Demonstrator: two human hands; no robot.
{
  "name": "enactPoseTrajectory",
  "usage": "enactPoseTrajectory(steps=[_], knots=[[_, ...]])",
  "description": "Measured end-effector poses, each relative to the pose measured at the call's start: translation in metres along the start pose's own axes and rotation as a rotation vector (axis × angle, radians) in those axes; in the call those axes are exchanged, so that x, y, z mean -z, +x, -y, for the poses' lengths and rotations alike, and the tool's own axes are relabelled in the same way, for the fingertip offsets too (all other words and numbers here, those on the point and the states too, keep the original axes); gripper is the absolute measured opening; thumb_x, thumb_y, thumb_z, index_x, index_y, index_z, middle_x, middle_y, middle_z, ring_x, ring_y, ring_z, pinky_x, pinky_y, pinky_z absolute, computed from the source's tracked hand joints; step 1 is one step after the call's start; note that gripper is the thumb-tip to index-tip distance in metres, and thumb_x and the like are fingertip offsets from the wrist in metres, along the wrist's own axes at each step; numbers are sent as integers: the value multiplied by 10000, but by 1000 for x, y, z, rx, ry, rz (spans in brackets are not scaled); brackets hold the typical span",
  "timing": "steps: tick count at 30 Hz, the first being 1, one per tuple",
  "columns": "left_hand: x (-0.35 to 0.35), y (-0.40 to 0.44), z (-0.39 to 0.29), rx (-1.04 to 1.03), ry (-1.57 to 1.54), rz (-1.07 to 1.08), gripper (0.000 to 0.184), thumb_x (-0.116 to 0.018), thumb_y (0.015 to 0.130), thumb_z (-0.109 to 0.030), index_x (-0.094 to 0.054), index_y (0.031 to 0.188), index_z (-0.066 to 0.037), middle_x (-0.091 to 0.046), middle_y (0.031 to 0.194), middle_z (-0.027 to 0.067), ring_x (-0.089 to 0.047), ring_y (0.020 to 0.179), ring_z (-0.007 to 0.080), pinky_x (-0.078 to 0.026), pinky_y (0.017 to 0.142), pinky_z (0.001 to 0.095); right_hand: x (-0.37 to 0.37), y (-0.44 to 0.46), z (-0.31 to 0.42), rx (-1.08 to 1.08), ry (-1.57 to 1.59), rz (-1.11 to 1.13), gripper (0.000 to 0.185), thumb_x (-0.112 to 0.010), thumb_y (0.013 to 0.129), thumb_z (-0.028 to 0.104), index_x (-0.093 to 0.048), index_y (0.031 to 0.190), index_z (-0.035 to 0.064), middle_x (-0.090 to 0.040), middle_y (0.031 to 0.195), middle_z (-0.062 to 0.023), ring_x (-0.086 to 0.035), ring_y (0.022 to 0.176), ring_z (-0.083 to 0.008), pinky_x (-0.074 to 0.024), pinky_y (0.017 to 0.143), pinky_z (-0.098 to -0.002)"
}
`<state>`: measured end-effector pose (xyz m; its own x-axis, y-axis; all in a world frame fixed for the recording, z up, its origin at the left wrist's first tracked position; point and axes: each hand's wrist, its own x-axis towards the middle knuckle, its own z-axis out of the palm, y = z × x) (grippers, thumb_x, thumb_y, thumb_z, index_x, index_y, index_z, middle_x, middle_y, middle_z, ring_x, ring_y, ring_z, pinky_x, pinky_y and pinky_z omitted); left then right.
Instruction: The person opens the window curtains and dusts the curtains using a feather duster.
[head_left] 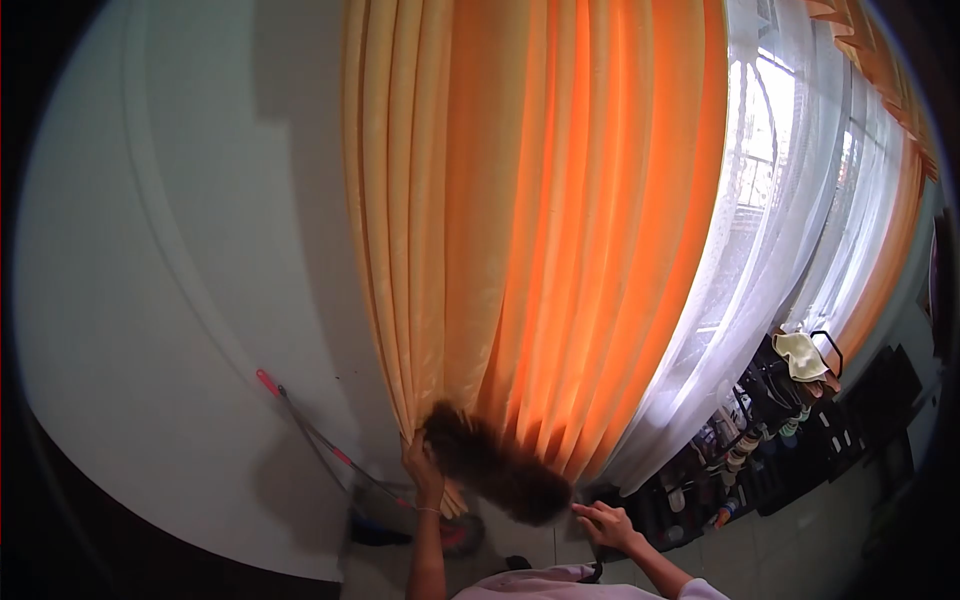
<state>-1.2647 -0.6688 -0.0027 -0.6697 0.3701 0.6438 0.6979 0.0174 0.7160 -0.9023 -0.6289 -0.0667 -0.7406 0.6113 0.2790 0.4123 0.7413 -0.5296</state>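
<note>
A long orange-yellow curtain (480, 200) hangs in folds in front of me, glowing where light comes through. At its lower left edge, my left hand (422, 462) is closed on the cloth. A dark brown fluffy duster (500, 470) lies slantwise across the lower part of the curtain, its outline blurred. The duster's upper left end is beside my left hand. My right hand (608, 524) is at its lower right end, fingers curled as if round the handle, which is mostly hidden.
A broom or mop with a red-tipped handle (318, 436) leans at the pale wall (180, 300). White sheer curtains (700, 370) cover the windows at right. Below them stands a dark rack (700, 490) crowded with small items, and a pale cloth (803, 356) lies on top.
</note>
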Motion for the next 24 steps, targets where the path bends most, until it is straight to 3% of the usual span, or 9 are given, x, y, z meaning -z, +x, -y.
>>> enactPoseTrajectory(steps=[3,5,6,8,11,15,17,20,24], knots=[[-4,-5,20,-195,124,-111,353,-446,837,116,-665,1080,-18,-542,703,125,-460,553,193,-384,521,339,-44,12,-3,-16,108,-87,329,-645,893,209,-648,1221,181,-608,812,-108,-637,676,-320,-538,598,-414],[6,-4,-1,135,112,250,358,-443,850,107,-668,1097,-21,-624,814,143,-517,604,232,-434,570,352,-86,12,-18,-98,158,43,294,-596,909,216,-650,1190,148,-668,871,-140,-671,748,-352,-548,645,-457],[4,-3,-6,137,111,255,358,-443,850,107,-668,1097,-21,-624,814,143,-517,604,232,-434,570,352,-94,10,-25,-103,158,44,294,-596,909,216,-650,1190,148,-668,871,-140,-671,748,-352,-548,645,-457],[-4,-3,-15,206,-2,215,379,-433,883,59,-658,1169,-43,-666,845,167,-616,749,315,-483,794,417,-108,6,-37,-362,-209,550,288,-562,892,245,-665,1133,127,-699,908,-175,-685,836,-374,-554,710,-475],[-23,-10,-4,44,11,156,375,-435,906,17,-621,1227,-41,-642,937,185,-585,908,338,-431,917,423,-137,-39,-95,-419,-341,688,298,-553,854,268,-684,1103,169,-707,885,-187,-689,837,-380,-560,735,-467],[-50,-13,-21,-64,23,147,401,-488,926,-86,-536,1320,-28,-541,1175,250,-492,1145,393,-352,1021,479,-97,-99,-101,-665,-165,591,328,-623,807,329,-690,1088,173,-705,975,-183,-680,918,-367,-542,821,-479],[-66,-18,-36,-45,67,201,546,-578,914,-204,-426,1398,-5,-329,1385,311,-308,1297,480,-270,1071,548,-80,-122,-92,-739,-65,517,353,-640,803,352,-682,1105,174,-703,1005,-180,-673,952,-364,-532,850,-483],[-100,-23,-42,-44,70,226,677,-662,877,-257,-371,1418,27,-239,1427,354,-286,1305,488,-226,1100,552,-76,-148,-85,-922,-38,362,384,-677,793,357,-658,1125,164,-697,1024,-168,-644,1019,-373,-511,884,-497],[-145,-23,-57,-2,113,202,797,-676,865,-294,-264,1448,60,-196,1453,317,-232,1337,486,-214,1084,571,-89,-178,-81,-1052,-73,218,386,-694,789,337,-647,1131,164,-697,985,-171,-636,1013,-389,-506,875,-504]])
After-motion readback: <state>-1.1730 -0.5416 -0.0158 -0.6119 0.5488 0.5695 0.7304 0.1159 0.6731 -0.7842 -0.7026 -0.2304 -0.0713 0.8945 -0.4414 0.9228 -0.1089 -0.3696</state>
